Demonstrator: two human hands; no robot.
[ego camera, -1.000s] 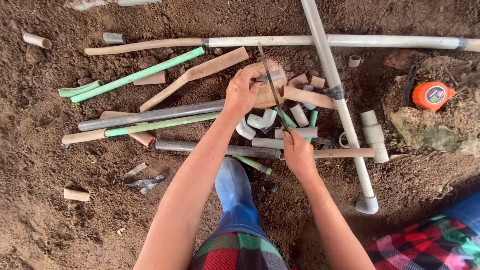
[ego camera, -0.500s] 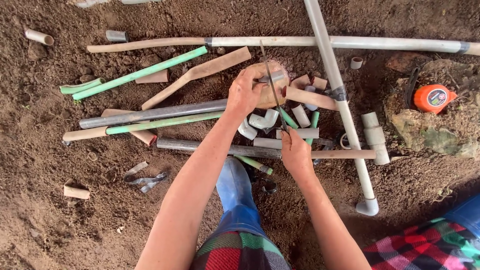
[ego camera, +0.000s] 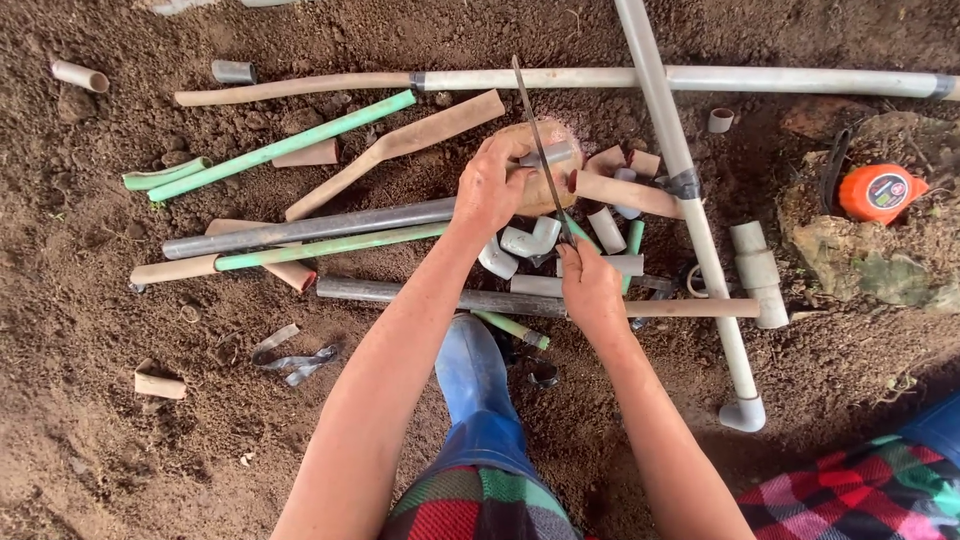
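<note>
Fingers of the left hand [ego camera: 492,190] wrap over a short grey pipe piece [ego camera: 548,156], hiding most of it and the round block [ego camera: 535,190] beneath. Right hand [ego camera: 590,283], wrist bent upward, pinches the near end of a thin saw blade [ego camera: 535,130], which runs away past the fingertips across the pipe piece; its grip end is hidden.

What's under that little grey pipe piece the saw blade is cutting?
The short grey pipe rests on a round wooden block. The left hand covers part of the block; beneath it is hidden.
</note>
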